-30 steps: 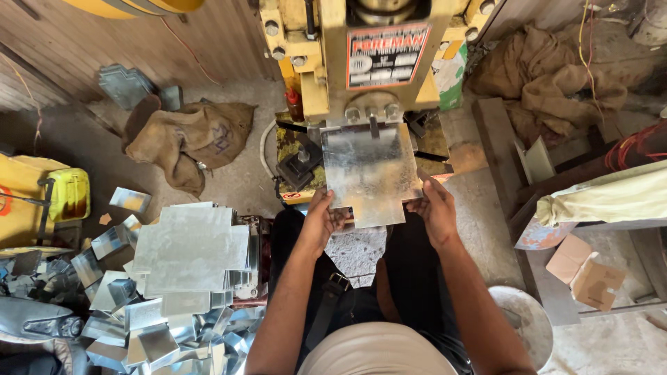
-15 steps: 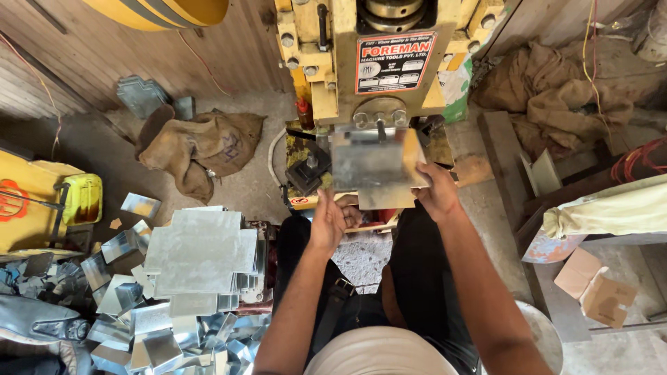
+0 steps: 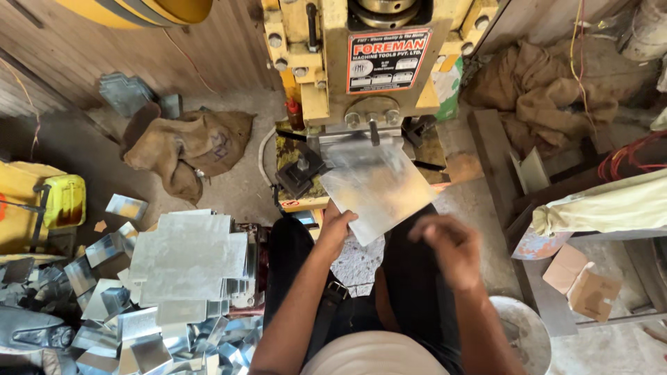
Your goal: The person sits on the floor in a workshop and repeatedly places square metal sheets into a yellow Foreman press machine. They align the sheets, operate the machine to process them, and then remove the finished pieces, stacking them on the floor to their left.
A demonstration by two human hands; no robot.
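A shiny metal sheet (image 3: 379,184) lies tilted under the head of a yellow press machine (image 3: 368,62). My left hand (image 3: 338,226) pinches the sheet's near left edge. My right hand (image 3: 450,246) hovers just off the sheet's near right corner, fingers curled, holding nothing that I can see. I sit in dark trousers facing the press.
A stack of cut metal sheets (image 3: 187,257) sits to my left, with scrap offcuts (image 3: 118,333) around it. Burlap sacks (image 3: 187,146) lie on the floor left and right of the press. A white bucket (image 3: 521,333) and cardboard pieces (image 3: 580,285) are at my right.
The sheet has turned, its right side swinging toward me. My right hand has let go of it and drawn back; my left hand keeps hold.
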